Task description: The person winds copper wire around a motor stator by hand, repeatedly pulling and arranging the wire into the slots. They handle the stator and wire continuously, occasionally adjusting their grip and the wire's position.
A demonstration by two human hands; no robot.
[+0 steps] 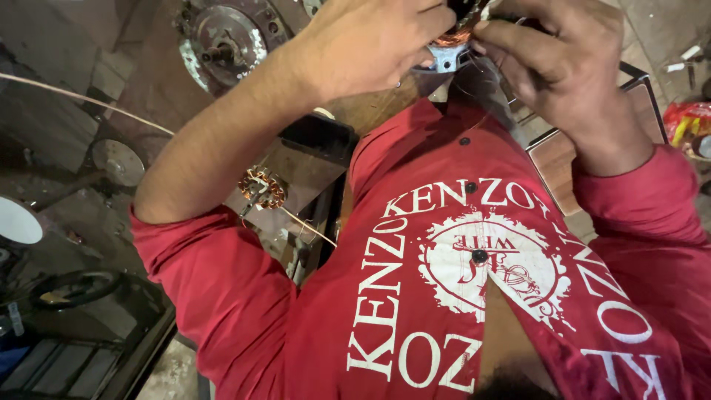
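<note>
Both my hands are raised in front of my chest, over my red printed shirt. Between them is a small copper-wound coil with a pale metal part under it, mostly hidden by my fingers. My left hand grips it from the left with the fingers curled over it. My right hand pinches it from the right, thumb and fingers pressed together at its edge. A thin wire trails down from the coil.
A second copper-wound stator lies on the wooden bench, a thin wire running from it. A round metal motor housing sits at the top left, a dark box below it. A wooden tray and red packet are at right.
</note>
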